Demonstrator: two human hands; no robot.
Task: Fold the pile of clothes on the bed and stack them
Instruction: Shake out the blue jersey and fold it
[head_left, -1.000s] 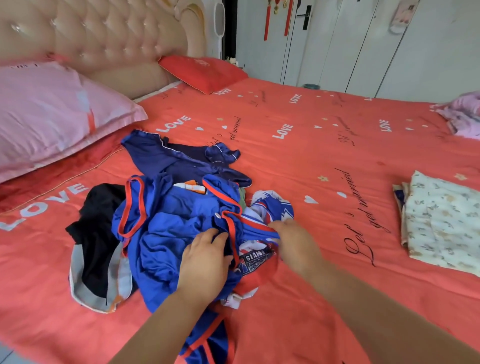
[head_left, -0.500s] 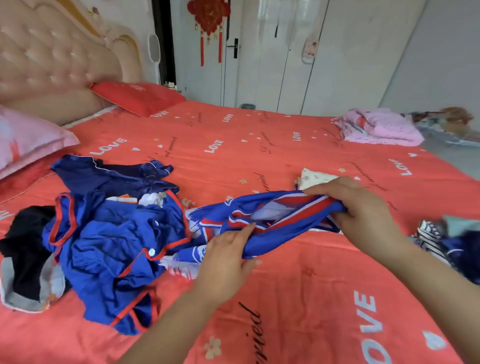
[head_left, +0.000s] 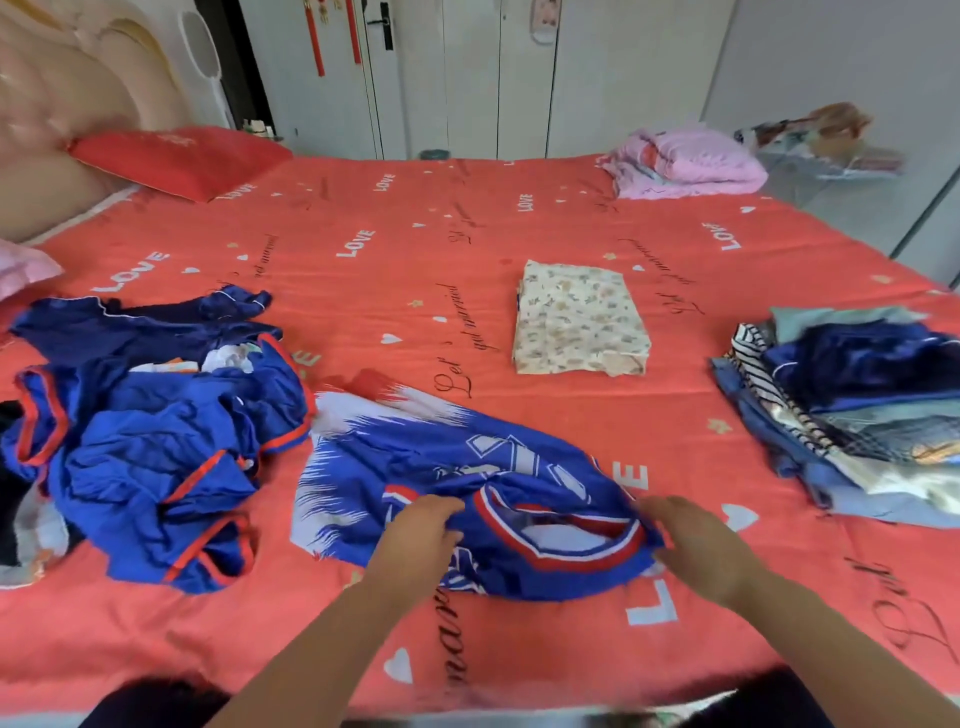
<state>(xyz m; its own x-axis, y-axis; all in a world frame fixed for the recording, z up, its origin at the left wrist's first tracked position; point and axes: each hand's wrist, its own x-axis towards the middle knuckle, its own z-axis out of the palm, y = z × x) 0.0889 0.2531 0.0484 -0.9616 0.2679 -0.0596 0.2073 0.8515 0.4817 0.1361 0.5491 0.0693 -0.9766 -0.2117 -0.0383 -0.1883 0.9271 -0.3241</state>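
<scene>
Broadly, the bed (head_left: 363, 649) is the main hazard. Its coral cover looks smooth and probably yields under pressure, so a fold pressed into it may slide or bulge rather than crease.

The pile (head_left: 156, 467) by the left edge is a crumpled heap of glossy blue fabric with red trim over darker pieces. It lies just beside the jersey (head_left: 441, 457), and I judge a hem could catch in it and drag loose clothes along.

The stack (head_left: 857, 415) at the right edge looks uneven, its striped, navy and pale layers fanned out. Another slippery piece on top might tip it.

The jersey lies near the front edge, between pile and stack, mostly spread but rumpled. It is thin, shiny blue cloth with a jagged white print and a red-and-white ribbed collar. Wrinkles left in it would likely fold in crooked.

The floral cloth (head_left: 576, 317), a matte cream rectangle, lies folded flat toward the middle.

The left hand (head_left: 421, 540) grips bunched fabric beside the collar, fingers curled. The right hand (head_left: 696, 551) pinches the opposite shoulder edge.
</scene>
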